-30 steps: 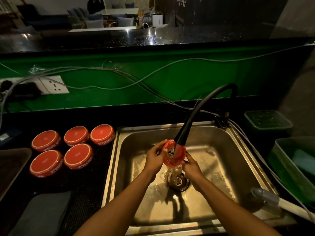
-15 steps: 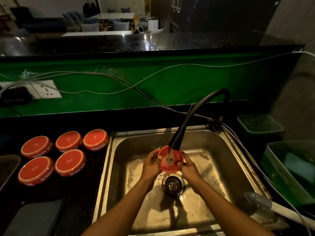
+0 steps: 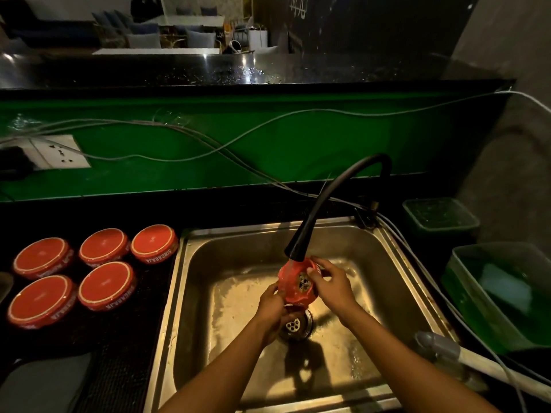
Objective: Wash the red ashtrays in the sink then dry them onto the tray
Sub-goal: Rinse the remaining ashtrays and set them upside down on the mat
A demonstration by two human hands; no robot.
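Both hands, left hand (image 3: pixel 272 308) and right hand (image 3: pixel 329 283), hold the round red plastic ashtray (image 3: pixel 296 281) under the black bendy tap (image 3: pixel 301 244), over the shiny metal sink (image 3: pixel 208 263), with five more red ashtrays (image 3: pixel 104 286) at 9 o'clock past its edge.

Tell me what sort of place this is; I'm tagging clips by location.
Probably the wash-up area behind a bar or café counter: a steel sink under a raised black counter, branded red ashtrays set out in number, and tables and chairs beyond.
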